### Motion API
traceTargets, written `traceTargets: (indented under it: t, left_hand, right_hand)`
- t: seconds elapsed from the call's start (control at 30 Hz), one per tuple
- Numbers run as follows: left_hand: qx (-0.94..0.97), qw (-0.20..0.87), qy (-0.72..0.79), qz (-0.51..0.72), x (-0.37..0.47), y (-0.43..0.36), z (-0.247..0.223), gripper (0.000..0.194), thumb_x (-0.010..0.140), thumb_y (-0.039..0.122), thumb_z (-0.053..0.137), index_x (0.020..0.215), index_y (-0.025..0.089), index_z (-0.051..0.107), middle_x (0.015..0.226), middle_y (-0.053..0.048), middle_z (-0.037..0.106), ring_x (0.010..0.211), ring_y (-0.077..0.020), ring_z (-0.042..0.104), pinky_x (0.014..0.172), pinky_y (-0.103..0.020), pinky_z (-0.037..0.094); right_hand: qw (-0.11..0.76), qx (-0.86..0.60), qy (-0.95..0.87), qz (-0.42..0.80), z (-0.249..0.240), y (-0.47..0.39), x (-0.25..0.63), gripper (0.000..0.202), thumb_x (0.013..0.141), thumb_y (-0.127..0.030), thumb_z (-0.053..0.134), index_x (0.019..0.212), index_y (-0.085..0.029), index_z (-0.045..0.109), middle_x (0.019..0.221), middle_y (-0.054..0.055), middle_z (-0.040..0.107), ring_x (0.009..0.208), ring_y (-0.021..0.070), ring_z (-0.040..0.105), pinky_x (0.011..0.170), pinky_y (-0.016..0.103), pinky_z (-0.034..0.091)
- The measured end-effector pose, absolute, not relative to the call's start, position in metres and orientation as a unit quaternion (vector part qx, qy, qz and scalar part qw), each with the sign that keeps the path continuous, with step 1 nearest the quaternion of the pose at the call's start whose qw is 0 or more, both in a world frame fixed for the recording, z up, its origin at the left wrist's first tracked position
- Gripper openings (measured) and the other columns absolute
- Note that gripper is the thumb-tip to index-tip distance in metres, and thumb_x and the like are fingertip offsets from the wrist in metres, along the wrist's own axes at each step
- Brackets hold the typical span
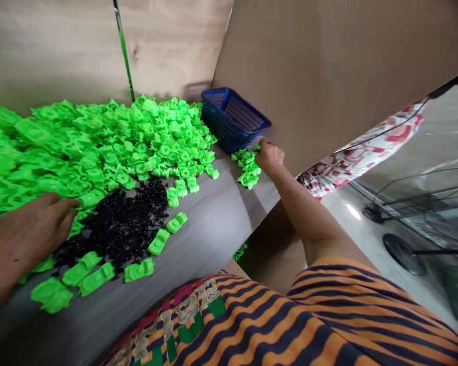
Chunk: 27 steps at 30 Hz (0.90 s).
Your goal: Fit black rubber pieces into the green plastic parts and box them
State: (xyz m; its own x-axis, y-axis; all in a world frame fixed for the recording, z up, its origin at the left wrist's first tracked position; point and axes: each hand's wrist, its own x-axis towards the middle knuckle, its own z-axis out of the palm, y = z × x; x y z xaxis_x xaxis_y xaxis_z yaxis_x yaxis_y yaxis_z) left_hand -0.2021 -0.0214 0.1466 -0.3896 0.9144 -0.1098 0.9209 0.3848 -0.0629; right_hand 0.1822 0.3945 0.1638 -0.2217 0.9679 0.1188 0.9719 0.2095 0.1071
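My left hand (30, 234) is at the left, its fingers closed on a bright green plastic car-shaped piece (90, 199) at the edge of a large heap of green pieces (110, 147). Beside it spreads a pile of small black plastic parts (127, 223), with several loose green pieces (159, 242) along its near edge. Farther right, my right hand (270, 156) has its fingers curled together over a small group of green pieces (248, 165) with black parts among them. What its fingertips grip is hidden.
A blue plastic basket (229, 140) stands behind the small group, against the brown board (309, 76). The grey tabletop (209, 229) ends at a front edge near my lap. Red-and-white cloth (351, 162) hangs at right, above a black round stand base (403, 254) on the floor.
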Motion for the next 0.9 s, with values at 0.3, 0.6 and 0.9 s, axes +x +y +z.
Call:
traceTargets:
  t: [0.3, 0.6, 0.9]
  left_hand:
    - [0.553, 0.076, 0.821, -0.121, -0.169, -0.023, 0.166, 0.064, 0.108, 0.041, 0.022, 0.148, 0.016, 0.065, 0.134, -0.022, 0.068, 0.107, -0.0390, 0.076, 0.082, -0.045, 0.057]
    - [0.516, 0.079, 0.844, -0.126, -0.153, -0.015, 0.177, 0.048, 0.108, 0.041, 0.041, 0.135, 0.015, 0.072, 0.101, -0.022, 0.081, 0.098, -0.0427, 0.079, 0.070, -0.040, 0.050]
    - [0.505, 0.065, 0.858, -0.072, -0.159, -0.010, 0.160, 0.045, 0.105, 0.035, 0.042, 0.125, 0.022, 0.080, 0.109, -0.018, 0.083, 0.101, -0.0390, 0.078, 0.076, -0.041, 0.053]
  right_hand:
    - [0.021, -0.623, -0.782, 0.015, 0.146, 0.406, 0.178, 0.063, 0.087, -0.014, 0.067, 0.150, -0.016, 0.057, 0.134, 0.023, 0.067, 0.114, 0.0311, 0.065, 0.091, 0.040, 0.051]
    - [0.058, -0.591, -0.803, 0.044, 0.153, 0.416, 0.181, 0.058, 0.077, -0.008, 0.082, 0.133, -0.010, 0.068, 0.125, 0.032, 0.063, 0.106, 0.0320, 0.057, 0.089, 0.048, 0.042]
    - [0.171, -0.262, -0.949, 0.035, 0.153, 0.322, 0.101, 0.026, 0.092, -0.017, 0.061, 0.115, -0.020, 0.074, 0.118, 0.018, 0.069, 0.117, 0.0344, 0.060, 0.099, 0.049, 0.048]
